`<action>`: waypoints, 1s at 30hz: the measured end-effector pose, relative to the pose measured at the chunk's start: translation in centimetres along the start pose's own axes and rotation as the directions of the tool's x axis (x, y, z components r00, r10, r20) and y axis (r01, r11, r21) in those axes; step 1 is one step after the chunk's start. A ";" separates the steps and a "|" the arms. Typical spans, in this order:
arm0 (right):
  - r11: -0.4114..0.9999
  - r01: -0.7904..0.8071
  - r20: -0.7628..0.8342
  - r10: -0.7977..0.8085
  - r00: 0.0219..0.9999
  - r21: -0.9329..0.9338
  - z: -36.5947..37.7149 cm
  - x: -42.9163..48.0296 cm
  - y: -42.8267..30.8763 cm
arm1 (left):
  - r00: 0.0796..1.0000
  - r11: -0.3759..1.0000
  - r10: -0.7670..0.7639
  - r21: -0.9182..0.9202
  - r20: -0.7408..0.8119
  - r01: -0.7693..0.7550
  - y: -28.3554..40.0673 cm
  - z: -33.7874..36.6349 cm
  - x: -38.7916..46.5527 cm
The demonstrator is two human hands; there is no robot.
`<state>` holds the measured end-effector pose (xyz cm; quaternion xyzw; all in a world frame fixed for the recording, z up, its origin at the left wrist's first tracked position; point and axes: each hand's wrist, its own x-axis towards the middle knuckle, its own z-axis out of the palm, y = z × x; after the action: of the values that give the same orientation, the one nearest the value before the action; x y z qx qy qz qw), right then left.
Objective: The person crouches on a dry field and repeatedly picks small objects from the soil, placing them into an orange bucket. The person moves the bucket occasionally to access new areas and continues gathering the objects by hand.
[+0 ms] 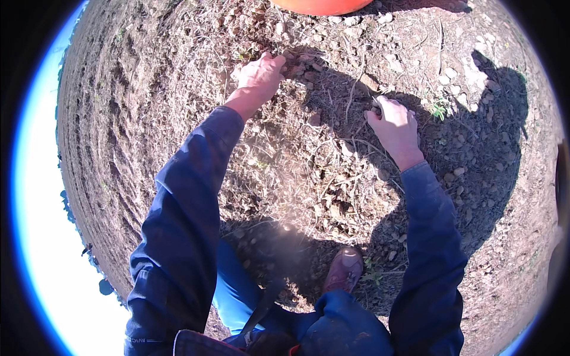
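Observation:
Dry soil strewn with clods, stones and withered plant stems (356, 142) lies before me. My left hand (259, 75) reaches out over the ground at upper centre, its fingers bent down beside a small green weed (245, 53); whatever lies under the fingertips is hidden. To the right and nearer to me, my right hand (395, 127) is low over the shaded soil, thumb and index finger close together near a thin, pale stem-like bit. Whether either hand grips something cannot be made out.
An orange rounded container (323, 5) stands at the top edge. My brown boot (344, 270) is planted at lower centre. Another green weed (439, 109) grows right of my right hand. Furrowed field stretches away at left, and my shadow falls across the ground on the right.

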<state>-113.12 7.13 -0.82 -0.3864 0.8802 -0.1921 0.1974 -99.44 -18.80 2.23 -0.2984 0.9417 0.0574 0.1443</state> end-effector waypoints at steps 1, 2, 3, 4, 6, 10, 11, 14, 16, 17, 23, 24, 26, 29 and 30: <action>1.000 -0.007 -0.009 0.007 1.000 0.009 0.1 0.0 0.0 | 1.000 1.000 0.024 -0.012 -0.001 -0.024 -0.2 0.1 -0.1; 0.999 -0.007 0.005 0.007 1.000 0.033 0.1 0.0 0.1 | 0.998 0.998 0.044 -0.044 -0.037 -0.046 -0.5 0.1 -0.1; 0.999 -0.007 -0.014 0.008 1.000 0.052 0.0 -0.1 0.2 | 0.995 0.995 0.064 -0.075 -0.073 -0.069 -0.6 0.2 -0.2; 1.000 0.001 -0.030 -0.001 1.000 0.011 0.0 -0.1 0.2 | 0.994 0.990 0.075 -0.112 -0.077 -0.084 -0.8 0.2 -0.2; 0.999 0.020 0.029 -0.021 0.999 0.036 -0.4 0.0 0.5 | 0.978 0.965 0.174 -0.177 -0.117 -0.193 -0.9 0.2 -0.4; 0.874 0.118 0.077 -0.175 0.982 0.472 -2.2 -0.3 0.8 | 0.994 0.900 0.100 -0.422 -0.036 -0.106 -1.1 0.3 -1.1; 0.738 0.054 0.106 -0.169 0.980 0.673 -2.7 -0.4 0.7 | 0.995 0.858 0.098 -0.506 -0.010 -0.089 -1.2 0.4 -1.5; -0.075 -0.370 0.353 -0.174 0.919 0.926 -4.1 -2.1 0.4 | 0.966 0.840 0.096 -0.500 -0.241 -0.209 -2.5 0.3 -2.1; -0.120 -0.366 0.346 -0.155 0.925 0.923 -4.2 -3.1 -0.1 | 0.963 0.832 -0.004 -0.536 -0.268 -0.146 -3.6 0.6 -2.5; -0.072 -0.410 0.399 -0.130 0.908 0.909 -3.8 -3.2 -0.6 | 0.975 0.804 -0.061 -0.589 -0.215 -0.080 -4.1 0.7 -2.5; -0.258 -0.574 0.556 -0.143 0.819 0.778 -0.6 -3.1 -3.6 | 0.922 0.919 0.083 -0.328 -0.377 -0.217 -3.9 1.3 -3.1; -0.208 -0.608 0.589 -0.151 0.794 0.766 0.0 -3.2 -4.2 | 0.927 0.943 0.134 -0.243 -0.350 -0.228 -3.2 1.5 -3.1; -0.132 -0.626 0.594 -0.216 0.775 0.769 1.2 -3.9 -5.3 | 0.953 0.917 0.127 -0.334 -0.274 -0.218 -1.0 2.4 -3.1; -0.076 -0.697 0.632 -0.361 0.686 0.713 2.7 -5.3 -6.0 | 0.977 0.967 0.078 -0.224 -0.200 -0.123 1.4 3.7 -2.8; -0.068 -0.729 0.648 -0.408 0.643 0.681 3.0 -6.0 -5.9 | 0.981 0.969 0.061 -0.223 -0.186 -0.103 1.7 3.9 -2.4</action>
<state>-104.32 7.41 0.72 -0.0222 0.3289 -0.5553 0.7635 -97.64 -15.34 -0.69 -0.2778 0.9492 0.1459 0.0214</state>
